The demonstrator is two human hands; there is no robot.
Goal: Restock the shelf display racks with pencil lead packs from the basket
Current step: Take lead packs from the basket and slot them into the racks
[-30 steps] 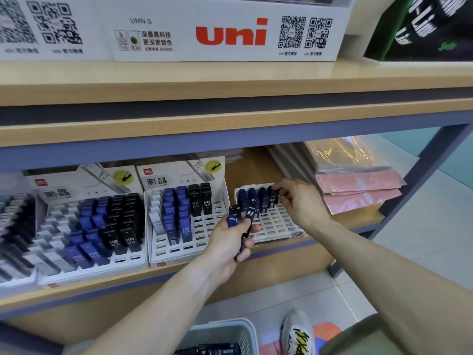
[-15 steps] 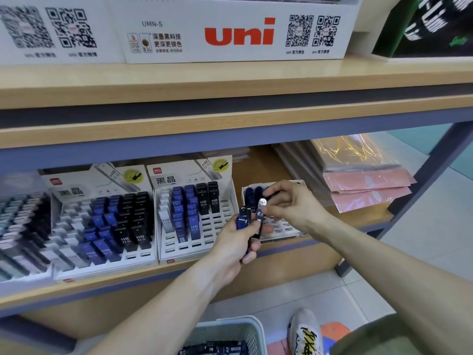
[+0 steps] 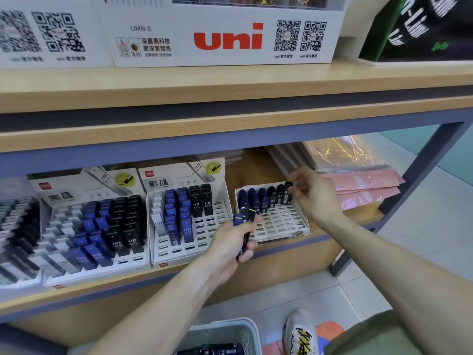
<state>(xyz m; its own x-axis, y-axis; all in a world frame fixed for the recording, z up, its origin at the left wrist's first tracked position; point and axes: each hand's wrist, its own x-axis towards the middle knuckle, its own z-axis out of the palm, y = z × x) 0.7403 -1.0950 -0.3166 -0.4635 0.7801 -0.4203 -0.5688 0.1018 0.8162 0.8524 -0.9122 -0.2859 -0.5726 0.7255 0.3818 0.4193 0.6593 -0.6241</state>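
The left hand (image 3: pixel 230 242) clasps spare dark blue pencil lead packs (image 3: pixel 244 221) as a ready supply while the right hand (image 3: pixel 311 198) (fingers pinching a black pack (image 3: pixel 288 192)) seats it at one o'clock in the small white slotted rack (image 3: pixel 279 221).

right hand (image 3: pixel 311 194) carried black pack (image 3: pixel 287 193) from left-hand bundle to rack's back row

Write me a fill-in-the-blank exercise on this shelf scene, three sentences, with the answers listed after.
1. The left hand grips a small bundle of lead packs in front of the ____ shelf.
2. The right hand sets a black pack into the ____ row of the small white rack.
3. The red word on the box above reads ____.

Answers: lower; back; uni
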